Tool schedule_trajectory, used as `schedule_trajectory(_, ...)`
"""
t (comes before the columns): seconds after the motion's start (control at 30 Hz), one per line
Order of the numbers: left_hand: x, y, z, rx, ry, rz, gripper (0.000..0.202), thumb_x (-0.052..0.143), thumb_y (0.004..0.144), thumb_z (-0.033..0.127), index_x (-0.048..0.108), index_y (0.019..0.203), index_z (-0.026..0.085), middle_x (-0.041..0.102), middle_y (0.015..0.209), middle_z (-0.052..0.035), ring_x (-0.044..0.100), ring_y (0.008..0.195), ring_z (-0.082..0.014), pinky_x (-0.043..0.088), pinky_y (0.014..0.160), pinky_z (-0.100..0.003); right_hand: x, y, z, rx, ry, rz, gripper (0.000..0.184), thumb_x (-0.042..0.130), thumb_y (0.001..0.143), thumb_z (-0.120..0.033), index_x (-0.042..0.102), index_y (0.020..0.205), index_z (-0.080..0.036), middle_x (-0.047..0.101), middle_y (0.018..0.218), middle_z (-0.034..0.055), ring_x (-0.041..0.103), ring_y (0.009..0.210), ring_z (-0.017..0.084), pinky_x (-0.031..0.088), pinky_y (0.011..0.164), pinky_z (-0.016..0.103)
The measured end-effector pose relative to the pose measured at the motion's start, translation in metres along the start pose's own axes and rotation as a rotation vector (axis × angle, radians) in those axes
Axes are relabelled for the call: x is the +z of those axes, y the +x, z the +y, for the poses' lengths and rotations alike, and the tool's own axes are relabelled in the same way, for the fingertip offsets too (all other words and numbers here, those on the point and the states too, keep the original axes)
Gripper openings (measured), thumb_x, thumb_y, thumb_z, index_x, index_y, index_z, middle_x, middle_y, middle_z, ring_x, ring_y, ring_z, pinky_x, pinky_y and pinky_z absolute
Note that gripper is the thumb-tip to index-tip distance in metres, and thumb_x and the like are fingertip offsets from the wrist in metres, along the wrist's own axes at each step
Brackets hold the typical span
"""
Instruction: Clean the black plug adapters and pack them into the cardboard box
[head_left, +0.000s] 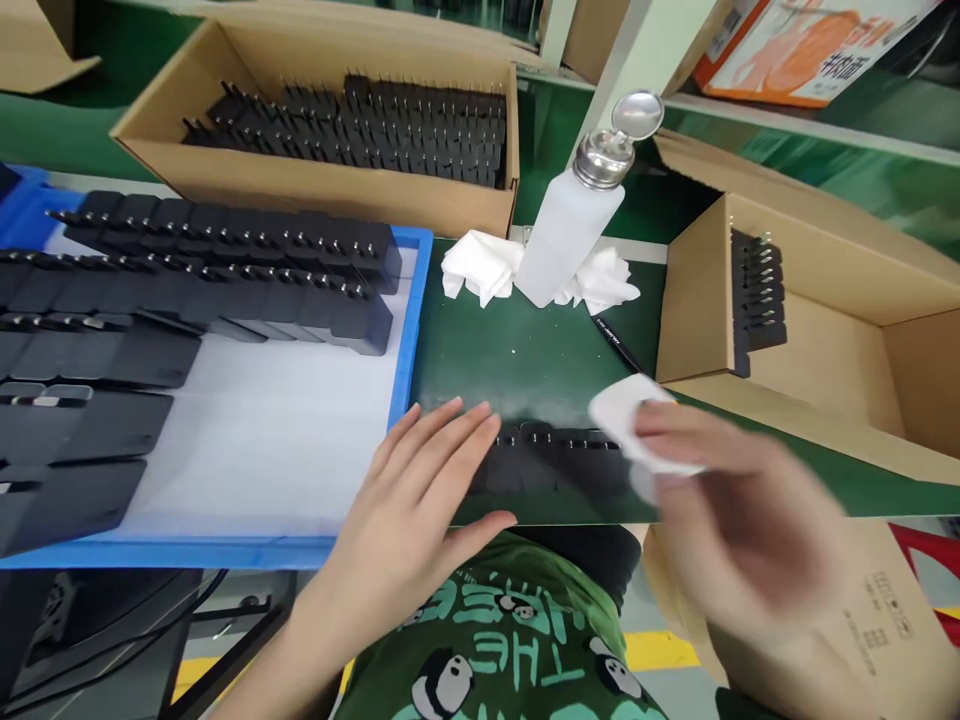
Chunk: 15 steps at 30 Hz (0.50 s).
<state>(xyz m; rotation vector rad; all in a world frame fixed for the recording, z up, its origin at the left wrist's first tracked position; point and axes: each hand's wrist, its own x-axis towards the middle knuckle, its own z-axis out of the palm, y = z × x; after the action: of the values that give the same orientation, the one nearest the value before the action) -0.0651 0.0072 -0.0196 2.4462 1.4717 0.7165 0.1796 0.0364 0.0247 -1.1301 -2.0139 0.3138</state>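
Along the front edge of the green bench lies a short row of black power adapters (555,460) with metal prongs. My left hand (424,480) is stretched out flat, its fingertips at the row's left end and partly hiding it. At the row's right end, my right hand (735,510) pinches a white wipe (630,415); hand and wipe are smeared by motion. Whether the wipe touches the adapters I cannot tell. Beyond the row stand a white pump bottle (570,230) with a metal top and two crumpled white wipes, a left one (482,266) and a right one (602,280).
A blue tray (412,330) on the left holds rows of black adapters. One cardboard box (315,180) behind it is filled with them; another box (840,390) at right has several at its left wall. A black pen (616,343) lies by the bottle.
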Motion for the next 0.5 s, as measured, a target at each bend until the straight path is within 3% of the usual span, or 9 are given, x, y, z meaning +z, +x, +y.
schedule_trajectory(0.07,0.009,0.006,0.001,0.007,0.014,-0.064,0.075,0.071,0.092,0.04,0.035,0.153,0.016,0.059,0.147,-0.0136,0.051,0.14,-0.0339,0.039,0.12,-0.054,0.01,-0.004,-0.01,-0.085,0.06,-0.029,0.04,0.056,0.081,0.004,0.066,0.11,-0.022,0.076,0.103,0.0074,0.075,0.097,0.025,0.063,0.091,0.043)
schedule_trajectory(0.13,0.017,0.008,-0.001,0.0,0.013,-0.101,0.076,0.073,0.09,0.037,0.035,0.151,0.015,0.061,0.144,-0.0145,0.056,0.135,-0.0353,0.045,0.115,-0.056,0.012,-0.006,-0.015,-0.052,0.097,-0.026,0.036,0.056,0.082,0.003,0.066,0.107,-0.02,0.078,0.101,0.0069,0.076,0.095,0.022,0.063,0.09,0.04)
schedule_trajectory(0.23,0.024,0.004,-0.005,-0.023,-0.009,-0.093,0.068,0.071,0.09,0.03,0.038,0.149,0.019,0.068,0.133,-0.0129,0.066,0.121,-0.0332,0.054,0.106,-0.054,0.001,0.009,-0.003,0.216,0.109,0.142,0.025,0.06,0.09,-0.006,0.07,0.103,-0.024,0.078,0.098,0.0035,0.076,0.087,0.019,0.063,0.076,0.03)
schedule_trajectory(0.3,0.026,0.0,-0.008,-0.055,-0.024,-0.071,0.066,0.07,0.089,0.028,0.039,0.147,0.023,0.07,0.126,-0.0112,0.07,0.114,-0.0331,0.06,0.096,-0.051,-0.006,0.035,0.015,0.248,0.059,0.309,0.019,0.062,0.093,-0.013,0.072,0.102,-0.027,0.078,0.097,0.0031,0.075,0.084,0.019,0.061,0.069,0.029)
schedule_trajectory(0.4,0.028,-0.003,-0.01,-0.085,-0.049,-0.046,0.067,0.068,0.087,0.024,0.038,0.148,0.027,0.071,0.125,-0.0096,0.071,0.112,-0.0329,0.064,0.088,-0.047,-0.002,0.092,0.047,0.013,-0.076,0.468,0.015,0.06,0.095,-0.018,0.071,0.102,-0.027,0.078,0.098,0.0038,0.074,0.086,0.021,0.06,0.073,0.033)
schedule_trajectory(0.5,0.031,-0.006,-0.011,-0.107,-0.091,-0.057,0.072,0.068,0.087,0.022,0.036,0.15,0.031,0.07,0.13,-0.0079,0.07,0.116,-0.0314,0.064,0.087,-0.044,0.017,0.143,0.071,-0.261,-0.275,0.38,0.018,0.053,0.096,-0.016,0.066,0.106,-0.023,0.078,0.102,0.0041,0.075,0.089,0.021,0.061,0.077,0.032)
